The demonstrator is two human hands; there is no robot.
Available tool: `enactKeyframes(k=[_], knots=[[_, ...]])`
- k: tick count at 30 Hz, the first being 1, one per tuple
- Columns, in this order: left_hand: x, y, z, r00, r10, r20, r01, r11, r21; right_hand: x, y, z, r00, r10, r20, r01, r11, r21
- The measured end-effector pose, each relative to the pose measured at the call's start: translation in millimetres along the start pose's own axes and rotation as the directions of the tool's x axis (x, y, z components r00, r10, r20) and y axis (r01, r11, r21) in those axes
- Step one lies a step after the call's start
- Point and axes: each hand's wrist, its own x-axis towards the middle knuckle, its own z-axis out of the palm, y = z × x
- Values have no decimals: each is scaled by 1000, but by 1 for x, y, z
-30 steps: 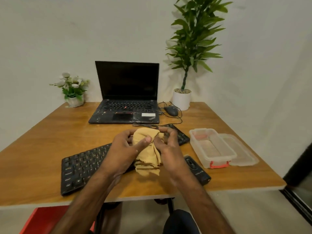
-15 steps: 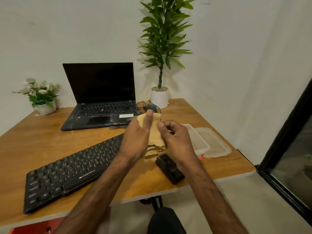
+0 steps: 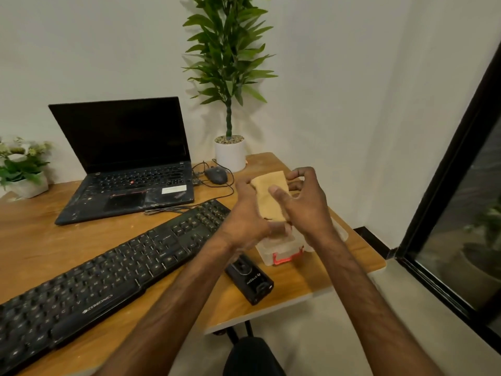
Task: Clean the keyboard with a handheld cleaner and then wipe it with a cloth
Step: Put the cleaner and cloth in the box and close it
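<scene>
White walls back a brown wooden desk [image 3: 40, 240], with a dark-framed window [image 3: 447, 185] at the right. Both hands are raised above the desk's right end and share a folded tan cloth [image 3: 271, 196]. The left hand [image 3: 249, 221] shows its back to the camera and grips the cloth along its left edge. The right hand [image 3: 306, 210] presses its thumb on the front of the cloth, with its fingers curled over the upper right corner. The cloth is clear of the desk, above a clear plastic box with a red latch [image 3: 282, 251].

A long black keyboard [image 3: 108, 272] lies slantwise on the desk to the left of the forearms. A small black handheld cleaner [image 3: 250, 280] lies just beside the keyboard's right end, near the front edge of the desk, with no hand on it.

Farther back, an open black laptop [image 3: 127, 164] has a dark screen. A black wired mouse [image 3: 217, 175] lies to its right. Beyond the mouse, a tall leafy green plant in a white pot [image 3: 230, 156] stands against the wall. A small flowering plant in a white pot [image 3: 21, 164] sits at the far left.
</scene>
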Motion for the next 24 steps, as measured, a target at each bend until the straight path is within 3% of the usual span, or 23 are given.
enactKeyframes(k=[2,6,9,13,15,17,21,22,24], knots=[[3,-12,4,998,54,12,-55,963,264,11,7,-1,997,-55,-46,50,993,-106],[1,-29,-1,984,174,-46,-104,761,641,18,19,7,994,-37,102,64,958,-279],[-6,-39,-9,983,180,-39,-95,677,729,18,28,15,986,15,167,57,907,-418],[-13,-52,-11,998,33,44,-55,526,849,20,30,23,966,102,236,27,873,-487],[-15,-55,-12,998,23,51,-56,483,874,18,31,28,953,154,260,33,804,-594],[-15,-56,-13,998,35,52,-62,461,885,14,30,34,953,149,266,97,678,-729],[-12,-55,-11,998,31,61,-69,439,896,7,25,38,950,-98,296,309,428,-850],[-13,-54,-11,997,32,64,-72,439,896,6,23,39,943,-98,317,329,402,-854],[-14,-55,-13,996,59,67,-87,467,880,5,21,39,941,-6,337,303,456,-837]])
